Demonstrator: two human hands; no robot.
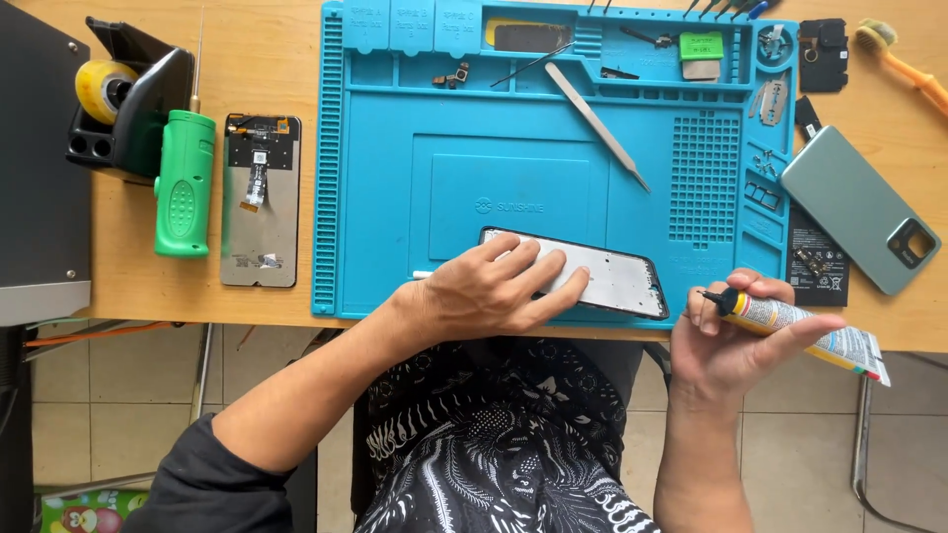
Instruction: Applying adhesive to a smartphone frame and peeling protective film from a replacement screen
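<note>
1. Fingers (533, 271) of the left hand (484, 291) lie spread flat, pressing the left end of a phone frame (617, 281).
2. The frame rests at the front edge of a blue work mat (513, 188) on the tabletop (267, 49), long axis running left to right.
3. The right hand (731, 341), just right of the frame, is closed around a glue tube (800, 331); its black nozzle points left toward the frame's right end.
4. The tube is pale with a yellow band and printed label.
5. A green phone back (859, 207) lies near the right edge.
</note>
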